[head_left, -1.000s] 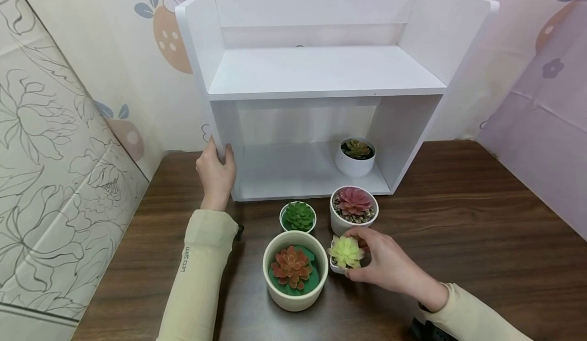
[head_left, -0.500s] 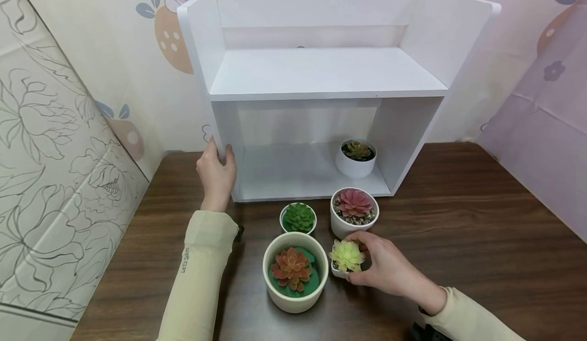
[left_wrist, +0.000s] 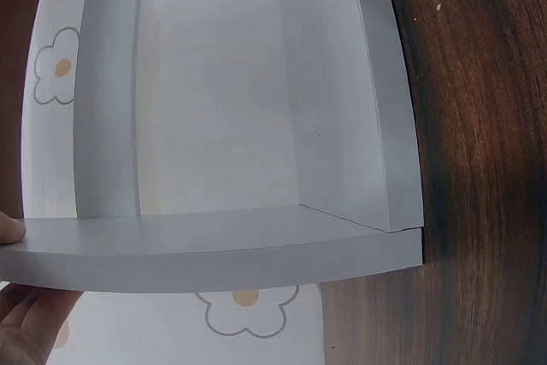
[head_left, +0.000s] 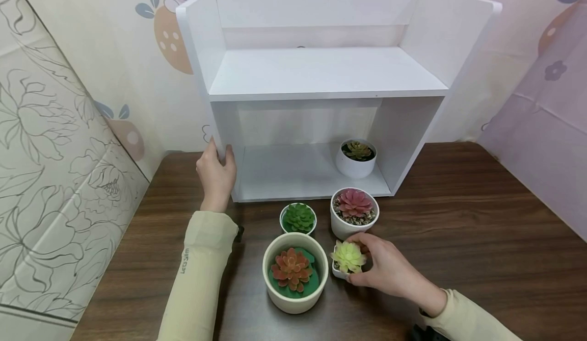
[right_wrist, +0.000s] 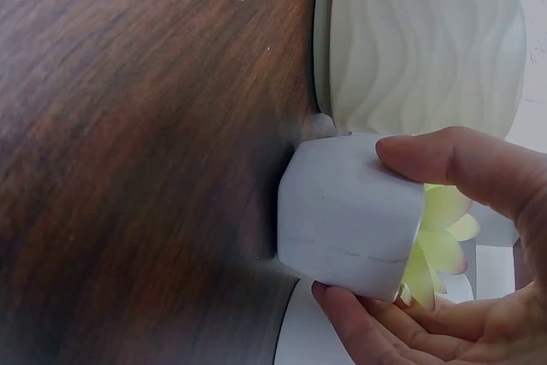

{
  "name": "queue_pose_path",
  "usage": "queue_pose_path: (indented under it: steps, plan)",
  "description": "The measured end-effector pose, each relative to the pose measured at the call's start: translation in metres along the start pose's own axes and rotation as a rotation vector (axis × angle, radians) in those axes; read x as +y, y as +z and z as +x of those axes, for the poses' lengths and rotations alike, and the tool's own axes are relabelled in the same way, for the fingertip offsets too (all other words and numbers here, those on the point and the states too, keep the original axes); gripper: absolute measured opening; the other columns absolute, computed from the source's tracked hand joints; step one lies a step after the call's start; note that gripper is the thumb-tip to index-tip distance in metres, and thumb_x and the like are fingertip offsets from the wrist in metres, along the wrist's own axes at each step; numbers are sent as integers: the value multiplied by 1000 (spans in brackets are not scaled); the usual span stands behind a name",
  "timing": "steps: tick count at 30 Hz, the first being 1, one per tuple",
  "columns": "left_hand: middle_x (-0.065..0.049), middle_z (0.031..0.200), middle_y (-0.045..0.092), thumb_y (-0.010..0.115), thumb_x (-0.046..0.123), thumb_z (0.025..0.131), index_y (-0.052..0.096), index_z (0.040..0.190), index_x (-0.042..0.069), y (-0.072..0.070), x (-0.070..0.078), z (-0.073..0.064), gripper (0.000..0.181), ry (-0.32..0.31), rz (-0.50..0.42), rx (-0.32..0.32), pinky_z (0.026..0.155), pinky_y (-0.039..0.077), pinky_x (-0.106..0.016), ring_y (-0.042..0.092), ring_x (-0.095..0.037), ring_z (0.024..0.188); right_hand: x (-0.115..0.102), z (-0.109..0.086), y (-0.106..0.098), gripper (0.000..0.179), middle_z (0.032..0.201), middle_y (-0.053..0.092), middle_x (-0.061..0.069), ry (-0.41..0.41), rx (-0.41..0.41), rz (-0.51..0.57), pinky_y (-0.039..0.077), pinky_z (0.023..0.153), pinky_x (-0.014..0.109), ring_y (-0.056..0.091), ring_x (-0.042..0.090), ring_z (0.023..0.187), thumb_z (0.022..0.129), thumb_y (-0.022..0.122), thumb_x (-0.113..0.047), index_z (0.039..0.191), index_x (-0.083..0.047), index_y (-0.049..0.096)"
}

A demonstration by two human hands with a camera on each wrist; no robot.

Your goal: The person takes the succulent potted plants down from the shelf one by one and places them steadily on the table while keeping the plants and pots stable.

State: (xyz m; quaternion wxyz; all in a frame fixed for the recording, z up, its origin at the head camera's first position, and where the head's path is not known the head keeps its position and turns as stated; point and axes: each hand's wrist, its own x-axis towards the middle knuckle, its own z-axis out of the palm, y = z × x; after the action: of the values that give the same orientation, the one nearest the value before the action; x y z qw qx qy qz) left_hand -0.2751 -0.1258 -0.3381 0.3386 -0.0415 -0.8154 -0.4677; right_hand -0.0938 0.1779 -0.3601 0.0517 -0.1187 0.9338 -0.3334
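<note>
My left hand (head_left: 216,173) grips the left side panel (left_wrist: 222,264) of a white two-tier shelf (head_left: 327,96), thumb on the inner face and fingers outside. A small white faceted pot (right_wrist: 350,220) with a yellow-green succulent (head_left: 348,257) stands on the table. My right hand (head_left: 390,268) pinches this pot between thumb and fingers. Just behind it is a white pot with a pinkish-red succulent (head_left: 354,203). To its left stands a larger cream pot (head_left: 295,305) holding an orange-red succulent, its wavy side showing in the right wrist view.
A small pot with a green succulent (head_left: 298,217) stands behind the cream pot. On the shelf's lower level, at the right, sits a white pot with a dark green succulent (head_left: 355,163). Brown wooden table (head_left: 458,218) lies around; patterned cloth (head_left: 69,127) hangs at the left.
My right hand and the small pot have shifted very slightly to the right and toward me. The left hand has kept its grip on the shelf panel.
</note>
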Motion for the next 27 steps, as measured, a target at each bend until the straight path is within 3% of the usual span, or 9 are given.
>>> queue_pose_path:
  steps: [27]
  plan:
    - [-25, 121, 63, 54, 7, 95, 58, 121, -4, 1, -1, 0, 29, 4, 1, -10, 87, 54, -49, 62, -38, 111, 6, -6, 7, 56, 101, 63, -3, -83, 83, -80, 50, 70, 24, 57, 5, 84, 65, 86, -21, 113, -10, 58]
